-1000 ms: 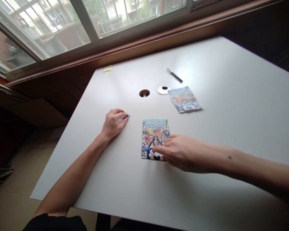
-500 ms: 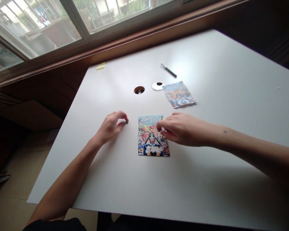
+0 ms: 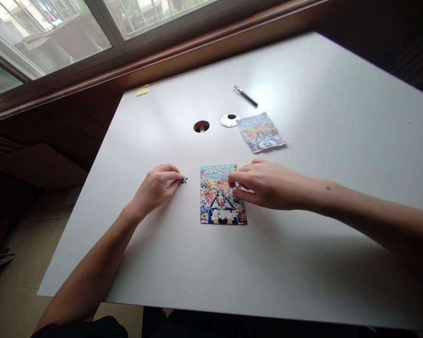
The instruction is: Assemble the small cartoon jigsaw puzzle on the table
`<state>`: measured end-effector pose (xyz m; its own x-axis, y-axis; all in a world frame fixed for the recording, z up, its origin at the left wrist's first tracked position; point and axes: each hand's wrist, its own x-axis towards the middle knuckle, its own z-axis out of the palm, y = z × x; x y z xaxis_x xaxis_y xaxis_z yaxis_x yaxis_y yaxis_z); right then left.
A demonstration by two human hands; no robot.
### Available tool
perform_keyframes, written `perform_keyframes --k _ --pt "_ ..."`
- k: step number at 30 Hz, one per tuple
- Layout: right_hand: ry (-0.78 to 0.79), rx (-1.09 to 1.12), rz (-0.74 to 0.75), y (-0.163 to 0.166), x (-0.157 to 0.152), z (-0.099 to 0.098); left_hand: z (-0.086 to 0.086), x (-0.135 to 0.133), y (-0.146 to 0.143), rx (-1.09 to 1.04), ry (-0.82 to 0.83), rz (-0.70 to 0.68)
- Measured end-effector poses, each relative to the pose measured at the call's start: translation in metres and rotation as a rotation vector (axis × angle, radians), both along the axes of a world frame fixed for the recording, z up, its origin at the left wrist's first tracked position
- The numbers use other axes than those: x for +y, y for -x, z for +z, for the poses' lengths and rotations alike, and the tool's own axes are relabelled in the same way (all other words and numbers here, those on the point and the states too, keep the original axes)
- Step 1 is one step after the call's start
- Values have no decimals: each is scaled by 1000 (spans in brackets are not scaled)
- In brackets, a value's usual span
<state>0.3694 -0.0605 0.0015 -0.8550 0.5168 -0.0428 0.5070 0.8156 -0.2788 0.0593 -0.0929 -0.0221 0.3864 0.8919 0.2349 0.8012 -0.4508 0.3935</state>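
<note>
A small jigsaw puzzle piece (image 3: 184, 180) is pinched between the thumb and index finger of my left hand (image 3: 158, 185), just left of the puzzle. The colourful jigsaw puzzle (image 3: 211, 188) lies flat, with "Bluey" lettering along its top. A pale gap shows in its lower middle, where pieces are absent. My right hand (image 3: 255, 183) hovers over or rests on the puzzle's right side, covering part of it. Its thumb and index finger are apart, and I see nothing held between them.
A creased printed picture sheet (image 3: 262, 132) lies behind the puzzle to the right. Beyond it is a pen (image 3: 246, 96). A round grommet cover (image 3: 229, 120) sits beside the cable hole (image 3: 201, 126) in the white table (image 3: 169, 263). Yellow tape (image 3: 142, 90) marks the far left corner.
My left hand has closed on the puzzle piece, which now shows more clearly at its fingertips. The right hand has barely moved over the puzzle. The whole view has shifted slightly.
</note>
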Motion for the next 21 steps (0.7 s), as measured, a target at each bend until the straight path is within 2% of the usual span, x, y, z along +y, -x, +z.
perform_keyframes --k 6,10,12,17,21 --pt "-36 -41 82 3 -11 0 3 -7 -11 -32 4 -46" --pt "-44 -21 106 3 -11 -3 6 -9 -13 -65 88 -16" --pt "-24 38 103 3 -9 -4 5 -10 -16 -205 184 -14" --pt "32 355 54 9 -14 -8 2 -18 -36 -751 514 -57" --pt "110 556 14 17 -22 -11 3 -27 -58 -941 580 -37"
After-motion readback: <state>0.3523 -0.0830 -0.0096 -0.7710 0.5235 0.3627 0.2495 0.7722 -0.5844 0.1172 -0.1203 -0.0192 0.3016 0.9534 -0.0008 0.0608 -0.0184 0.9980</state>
